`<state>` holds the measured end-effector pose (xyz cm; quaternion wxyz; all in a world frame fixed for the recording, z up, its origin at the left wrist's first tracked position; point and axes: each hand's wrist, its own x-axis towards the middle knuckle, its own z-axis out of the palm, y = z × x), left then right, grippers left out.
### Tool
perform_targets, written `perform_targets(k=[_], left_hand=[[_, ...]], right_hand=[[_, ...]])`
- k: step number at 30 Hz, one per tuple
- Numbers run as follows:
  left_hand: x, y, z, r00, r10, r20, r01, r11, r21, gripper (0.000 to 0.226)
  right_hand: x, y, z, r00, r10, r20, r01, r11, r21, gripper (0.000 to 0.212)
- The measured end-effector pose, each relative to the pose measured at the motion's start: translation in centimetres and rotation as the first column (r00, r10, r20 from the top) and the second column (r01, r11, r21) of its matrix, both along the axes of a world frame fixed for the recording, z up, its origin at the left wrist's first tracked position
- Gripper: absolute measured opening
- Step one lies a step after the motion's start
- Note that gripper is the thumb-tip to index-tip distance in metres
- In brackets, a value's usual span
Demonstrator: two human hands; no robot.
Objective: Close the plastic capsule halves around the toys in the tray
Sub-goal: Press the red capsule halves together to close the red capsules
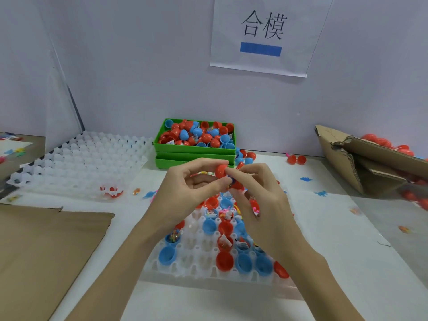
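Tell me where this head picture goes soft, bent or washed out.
Head view: wide-angle bending leans the cardboard box and the wall seams outward; red capsules at the right edge smear with blur; the spare white tray looks washed out; the left hand, right hand and wall sign stay sharp.

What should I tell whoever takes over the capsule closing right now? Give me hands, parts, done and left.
Left hand: raised over the tray, fingers pinching a red plastic capsule half.
Right hand: fingertips pinching the mating red piece against it; the pair does not look fully closed.
White moulded plastic tray lies under the hands, holding open blue and red halves, some with small bagged toys inside.
Green plastic box behind is full of loose halves.
Done: cannot tell how many are closed; none shows in the tray.
Left: finish this capsule, then cap the loaded halves in the tray.
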<state>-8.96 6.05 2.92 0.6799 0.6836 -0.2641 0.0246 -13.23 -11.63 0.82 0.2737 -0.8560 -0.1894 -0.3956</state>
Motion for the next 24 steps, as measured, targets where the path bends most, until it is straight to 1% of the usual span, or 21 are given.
perform_targets(k=[3,7,8,11,12,15,17,21,24], left_hand=[[-0.1,-0.4,-0.1,1.000,0.018,0.007,-0.017,0.999,-0.042,0.029],[0.1,-0.3,-0.1,1.000,0.001,-0.020,-0.003,0.998,-0.062,0.031],[0.1,-0.3,-0.1,1.000,0.001,-0.029,-0.003,0.998,-0.068,0.031],[0.2,-0.2,-0.2,0.999,0.009,-0.033,-0.011,0.998,-0.062,0.027],[0.2,-0.1,-0.2,1.000,0.006,-0.020,-0.007,0.999,-0.045,0.027],[0.0,0.2,-0.2,0.999,-0.026,0.037,0.026,0.999,0.022,0.036],[-0.1,0.2,-0.1,0.997,-0.031,0.068,0.028,0.999,0.033,0.039],[-0.2,0.0,-0.2,0.991,-0.001,0.136,-0.004,0.999,0.036,0.032],[-0.3,-0.3,-0.3,0.991,-0.003,0.131,0.000,1.000,0.018,0.029]], right_hand=[[0.0,-0.2,0.1,0.999,-0.004,0.051,0.006,0.999,-0.047,0.049],[-0.2,-0.5,0.5,0.997,0.026,0.073,-0.024,0.999,-0.026,0.049],[-0.2,-0.4,0.6,0.997,0.032,0.069,-0.032,0.999,0.006,0.048],[-0.4,0.0,0.9,0.997,0.079,-0.025,-0.072,0.974,0.216,0.044],[-0.4,0.1,0.9,0.995,0.090,-0.052,-0.073,0.962,0.264,0.041],[-0.5,0.1,0.8,0.989,0.107,-0.100,-0.069,0.941,0.332,0.033],[-0.5,0.0,0.7,0.983,0.139,-0.124,-0.082,0.922,0.378,0.031],[-0.5,0.2,1.0,0.947,0.279,-0.159,-0.148,0.819,0.554,0.028],[-0.6,0.3,1.1,0.935,0.316,-0.160,-0.167,0.792,0.588,0.026]])
